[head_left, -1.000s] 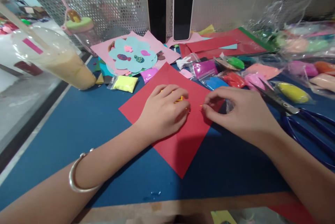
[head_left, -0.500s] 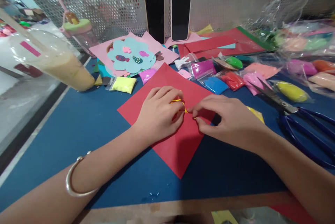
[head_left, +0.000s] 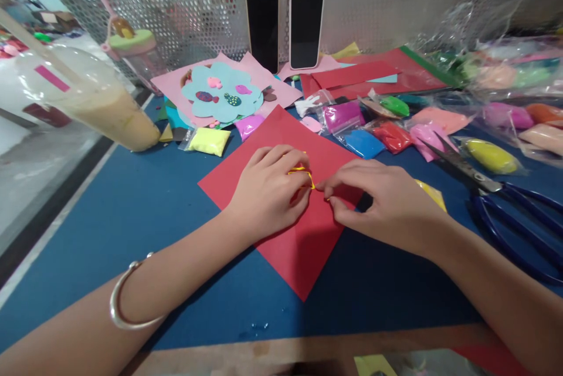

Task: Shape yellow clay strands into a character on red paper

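With my left hand (head_left: 268, 194) and right hand (head_left: 387, 203) both pinching the thin yellow clay strand (head_left: 303, 172) at twelve o'clock on the red square paper sheet (head_left: 303, 247), I judge any outward tug could snap it.

Both forearms are bare, with no sleeves in sight. A plain, smooth silver metal bangle (head_left: 132, 300) circles the left forearm. The left hand (head_left: 268, 191) and right hand (head_left: 387, 203) wear no rings or gloves.
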Demonstrator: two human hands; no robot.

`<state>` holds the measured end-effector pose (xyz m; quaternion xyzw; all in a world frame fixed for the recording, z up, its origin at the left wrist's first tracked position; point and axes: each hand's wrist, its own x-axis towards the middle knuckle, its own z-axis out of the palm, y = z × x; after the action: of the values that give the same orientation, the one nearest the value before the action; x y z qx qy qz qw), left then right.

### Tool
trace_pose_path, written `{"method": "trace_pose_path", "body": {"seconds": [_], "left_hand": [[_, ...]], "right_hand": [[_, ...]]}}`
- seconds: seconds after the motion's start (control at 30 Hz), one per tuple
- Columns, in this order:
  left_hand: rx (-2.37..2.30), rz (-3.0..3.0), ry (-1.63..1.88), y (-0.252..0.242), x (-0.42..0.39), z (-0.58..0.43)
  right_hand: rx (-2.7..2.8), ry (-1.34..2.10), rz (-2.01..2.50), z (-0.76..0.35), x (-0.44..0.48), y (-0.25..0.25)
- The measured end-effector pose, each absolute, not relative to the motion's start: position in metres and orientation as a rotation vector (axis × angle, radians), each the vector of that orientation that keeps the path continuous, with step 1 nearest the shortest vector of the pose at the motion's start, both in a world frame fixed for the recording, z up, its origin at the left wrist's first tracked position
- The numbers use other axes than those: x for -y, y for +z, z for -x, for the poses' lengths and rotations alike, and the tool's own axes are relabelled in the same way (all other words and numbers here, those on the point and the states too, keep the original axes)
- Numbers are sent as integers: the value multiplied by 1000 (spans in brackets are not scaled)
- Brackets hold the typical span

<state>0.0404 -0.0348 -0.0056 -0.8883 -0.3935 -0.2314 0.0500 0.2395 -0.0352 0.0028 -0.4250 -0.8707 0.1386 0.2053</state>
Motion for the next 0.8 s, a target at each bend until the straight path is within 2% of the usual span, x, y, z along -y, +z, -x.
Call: {"method": "trace_pose_path", "body": {"seconds": [0.8], "left_hand": [[1264,2727,-701,-6,37,-39]], "right_hand": [[2320,524,1294,-237,36,5]]}}
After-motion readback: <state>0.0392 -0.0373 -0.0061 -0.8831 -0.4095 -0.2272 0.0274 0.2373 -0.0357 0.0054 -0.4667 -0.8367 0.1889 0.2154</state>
